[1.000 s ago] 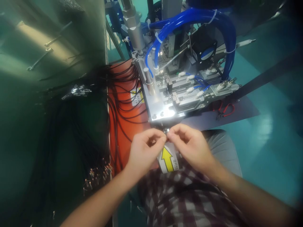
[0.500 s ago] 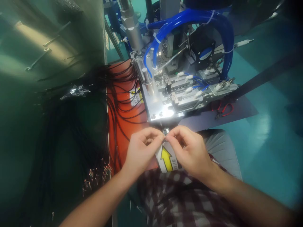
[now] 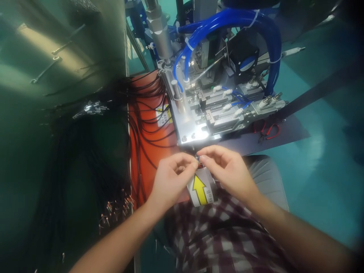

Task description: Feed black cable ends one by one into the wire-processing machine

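Observation:
My left hand (image 3: 173,178) is closed in a pinch, thumb against forefinger, at the front of the machine. What sits between its fingertips is too small and hidden to name. My right hand (image 3: 227,167) is right beside it, its thumb and forefinger brought together near the left fingertips; any small piece in them cannot be made out. Just below both hands is a white label with a yellow arrow (image 3: 200,190). Above them is the bright metal front plate (image 3: 196,134) of the machine.
Black cables (image 3: 142,132) run across the orange surface (image 3: 150,151) to the green bench at left. On that bench lie shiny metal terminals (image 3: 92,108) and a bunch of coppery cable ends (image 3: 113,212). Blue air hoses (image 3: 227,21) arch overhead. Red-handled pliers (image 3: 271,132) lie at right.
My right hand has shifted slightly up, its fingertips parting from the left fingertips and its wrist turning. My left hand has stayed almost in place, still pinched.

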Available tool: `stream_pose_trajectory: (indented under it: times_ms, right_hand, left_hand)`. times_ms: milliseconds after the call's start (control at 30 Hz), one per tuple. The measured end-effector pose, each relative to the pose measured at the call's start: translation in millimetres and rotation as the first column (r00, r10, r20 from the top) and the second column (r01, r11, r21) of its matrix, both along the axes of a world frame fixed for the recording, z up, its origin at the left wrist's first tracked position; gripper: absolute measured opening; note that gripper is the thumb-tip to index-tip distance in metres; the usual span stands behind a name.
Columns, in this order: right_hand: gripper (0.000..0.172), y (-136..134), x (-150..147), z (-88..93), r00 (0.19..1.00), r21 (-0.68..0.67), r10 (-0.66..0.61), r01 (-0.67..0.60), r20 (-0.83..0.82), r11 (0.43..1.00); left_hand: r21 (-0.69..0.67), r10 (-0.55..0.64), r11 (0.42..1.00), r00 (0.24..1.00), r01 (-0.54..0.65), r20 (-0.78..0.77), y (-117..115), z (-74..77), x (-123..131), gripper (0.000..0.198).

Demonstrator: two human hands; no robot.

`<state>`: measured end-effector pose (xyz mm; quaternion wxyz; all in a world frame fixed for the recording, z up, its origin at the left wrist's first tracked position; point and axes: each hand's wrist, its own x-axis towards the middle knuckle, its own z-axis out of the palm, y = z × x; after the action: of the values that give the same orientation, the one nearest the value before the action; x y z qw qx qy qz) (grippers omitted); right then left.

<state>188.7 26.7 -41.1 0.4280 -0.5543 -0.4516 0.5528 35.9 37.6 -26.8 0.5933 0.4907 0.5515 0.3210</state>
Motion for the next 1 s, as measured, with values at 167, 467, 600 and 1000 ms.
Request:
stream_pose_trajectory:
  times_ms: [167, 467, 600, 1000]
  right_hand:
    - [0.016, 0.3, 0.5, 2.0, 0.998, -0.057, 0.066, -0.065, 0.015, 0.996]
    - [0.020, -2.6, 7.7, 6.5, 0.997, -0.111, 0.080, -0.078, 0.017, 0.991]
    - [0.018, -6.6, 5.2, 1.8, 0.997, -0.141, 0.065, -0.068, -0.030, 0.988]
    - [0.015, -5.5, 5.0, 0.9, 0.999, -0.075, -0.021, 0.018, -0.035, 0.997]
  left_hand:
    - [0.004, 0.012, 1.000, 1.000, -0.012, -0.020, 0.1, 0.9, 2.3, 0.012]
    - [0.016, -0.001, 1.000, 1.000, 0.001, -0.013, -0.5, -1.7, -1.6, 0.014]
    - [0.030, -0.010, 1.000, 1.000, 0.010, -0.017, -0.4, -1.9, -1.9, 0.012]
    - [0.009, 0.001, 1.000, 1.000, -0.001, 0.000, -1.2, -1.8, -1.8, 0.012]
